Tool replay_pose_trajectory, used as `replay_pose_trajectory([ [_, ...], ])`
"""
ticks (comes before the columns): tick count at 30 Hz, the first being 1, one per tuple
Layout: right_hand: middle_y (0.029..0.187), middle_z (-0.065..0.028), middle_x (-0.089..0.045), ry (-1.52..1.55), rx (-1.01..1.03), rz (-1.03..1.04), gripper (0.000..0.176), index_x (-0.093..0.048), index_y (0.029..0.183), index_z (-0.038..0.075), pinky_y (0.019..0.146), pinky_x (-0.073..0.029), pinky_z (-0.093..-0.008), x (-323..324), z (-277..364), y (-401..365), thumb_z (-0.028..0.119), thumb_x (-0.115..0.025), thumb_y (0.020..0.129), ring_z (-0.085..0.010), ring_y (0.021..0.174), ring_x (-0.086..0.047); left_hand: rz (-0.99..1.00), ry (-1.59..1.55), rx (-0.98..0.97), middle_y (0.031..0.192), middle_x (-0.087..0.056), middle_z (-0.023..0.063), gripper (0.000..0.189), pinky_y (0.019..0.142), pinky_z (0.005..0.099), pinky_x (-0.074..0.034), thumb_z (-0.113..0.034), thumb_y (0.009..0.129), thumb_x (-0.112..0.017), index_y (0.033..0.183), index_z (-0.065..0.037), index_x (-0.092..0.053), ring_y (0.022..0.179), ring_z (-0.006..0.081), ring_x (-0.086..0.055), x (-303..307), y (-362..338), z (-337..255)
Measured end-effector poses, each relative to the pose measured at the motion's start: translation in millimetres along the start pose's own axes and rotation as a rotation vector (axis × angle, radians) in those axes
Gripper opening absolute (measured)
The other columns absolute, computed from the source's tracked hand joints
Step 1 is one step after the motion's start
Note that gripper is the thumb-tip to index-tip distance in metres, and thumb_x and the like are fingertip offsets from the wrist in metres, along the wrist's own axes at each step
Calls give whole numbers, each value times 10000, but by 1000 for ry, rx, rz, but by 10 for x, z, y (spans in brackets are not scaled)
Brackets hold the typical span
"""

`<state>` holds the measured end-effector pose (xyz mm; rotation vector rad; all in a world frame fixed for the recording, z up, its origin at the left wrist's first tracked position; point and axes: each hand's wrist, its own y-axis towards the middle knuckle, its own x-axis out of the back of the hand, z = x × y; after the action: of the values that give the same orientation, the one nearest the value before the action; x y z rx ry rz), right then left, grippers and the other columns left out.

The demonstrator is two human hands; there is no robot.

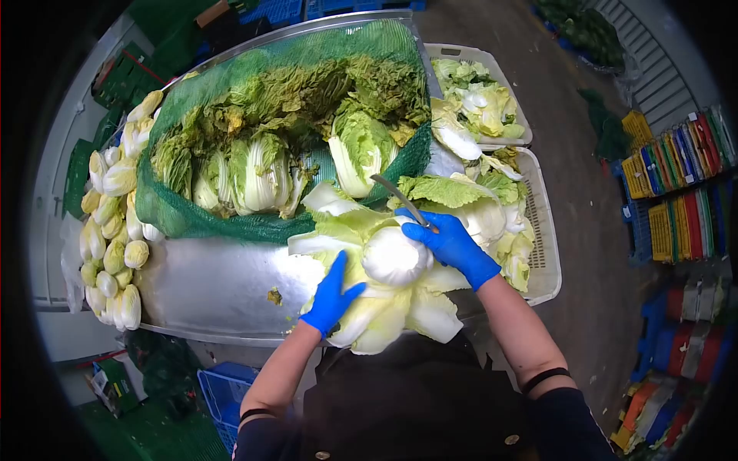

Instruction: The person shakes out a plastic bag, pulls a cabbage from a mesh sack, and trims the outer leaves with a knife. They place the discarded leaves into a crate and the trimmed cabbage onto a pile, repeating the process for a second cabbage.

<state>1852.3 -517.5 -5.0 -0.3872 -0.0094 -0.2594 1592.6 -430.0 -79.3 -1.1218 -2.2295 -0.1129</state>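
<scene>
Before me a Chinese cabbage (393, 257) lies with its pale round base facing up and its outer leaves fanned out around it. My right hand (447, 243), in a blue glove, is wrapped round a knife (400, 198) beside that base; the curved blade points up and left. The knife's handle is mostly hidden by the fingers. On the left side of the cabbage, my left hand (330, 297), also gloved in blue, rests against the spread leaves with thumb and fingers apart. Beyond it, several untrimmed cabbages (257, 175) with browned leaves lie in a green net bag (231, 224).
Trimmed cabbages (111, 223) are piled along the left end of the metal table (207, 284). At the right, two pale crates, a near one (549, 253) and a far one (492, 58), hold loose leaves. A blue crate (223, 396) stands below the table, and stacked coloured crates (684, 169) stand farther right.
</scene>
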Motion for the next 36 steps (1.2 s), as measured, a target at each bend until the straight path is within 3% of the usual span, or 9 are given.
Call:
replay_pose_trajectory([
  [4, 973, -50, -675, 53, 76, 18, 537, -542, 1297, 96, 765, -489, -271, -78, -102, -85, 346, -681, 843, -105, 807, -606, -317, 51, -288, 1457, -296, 245, 868, 1113, 422, -253, -108, 676, -707, 1418, 22, -276, 1350, 380, -302, 326, -27, -750],
  [8, 1075, -110, -628, -415, 5, -257, 523, -549, 1285, 171, 679, -501, -319, -219, -96, -60, 299, -703, 801, -211, 679, -594, 141, -60, -366, 1481, -258, 224, 856, 1100, 505, -225, -137, 635, -703, 1411, -63, -350, 1362, 435, -242, 146, 10, -702],
  [12, 1121, -107, -619, -336, 263, -535, 525, -519, 1295, 136, 685, -490, -315, -499, -290, -100, 295, -689, 825, -188, 679, -567, 6, 242, -532, 1458, -329, 188, 839, 1084, 521, -230, -240, 649, -766, 1383, -87, -391, 1369, 377, -282, -12, -187, -801],
  [17, 1029, -63, -655, -151, 170, -455, 496, -539, 1281, 80, 669, -471, -269, -388, -171, -47, 258, -692, 844, -102, 684, -515, 17, 173, -635, 1386, -437, 169, 846, 1080, 493, -264, -331, 634, -819, 1339, -72, -432, 1313, 368, -375, 43, 30, -713],
  [20, 1104, -53, -643, 197, 368, -329, 412, -550, 1244, -12, 827, -489, -273, -105, -32, -174, 108, -662, 866, -96, 928, -589, -37, -287, -317, 1328, -484, 130, 993, 1052, 395, -360, -316, 501, -894, 1333, -49, -421, 1231, 284, -466, 166, 174, -657],
  [21, 1178, -74, -611, 223, 191, -242, 461, -520, 1274, -13, 916, -458, -275, -31, 157, -336, 96, -674, 853, -117, 1067, -559, -92, -390, -245, 1300, -497, 124, 1034, 1052, 398, -361, -311, 475, -900, 1340, -37, -404, 1221, 261, -468, 256, 211, -748],
  [27, 1267, -82, -552, 197, 484, -123, 611, -461, 1333, -2, 944, -434, -262, -268, 524, -508, 148, -736, 808, -119, 1136, -505, -89, -1227, 23, 1241, -556, 154, 974, 980, 418, -461, -177, 500, -832, 1346, 6, -386, 1131, 300, -561, 482, 287, -970],
  [30, 1237, -86, -542, 125, 174, -55, 803, -439, 1340, -4, 920, -451, -265, -332, 580, -458, 252, -839, 692, -138, 1094, -523, -108, -1282, 100, 1229, -554, 141, 971, 963, 401, -466, -184, 495, -838, 1339, -2, -394, 1108, 276, -570, 475, 241, -1089],
  [36, 1099, -73, -586, 137, 207, 15, 752, -506, 1243, -21, 834, -479, -276, -317, 310, -406, 266, -864, 648, -142, 1001, -549, -111, -1079, 71, 1240, -545, 146, 964, 961, 398, -465, -197, 511, -819, 1347, 3, -382, 1122, 282, -560, 375, 72, -932],
])
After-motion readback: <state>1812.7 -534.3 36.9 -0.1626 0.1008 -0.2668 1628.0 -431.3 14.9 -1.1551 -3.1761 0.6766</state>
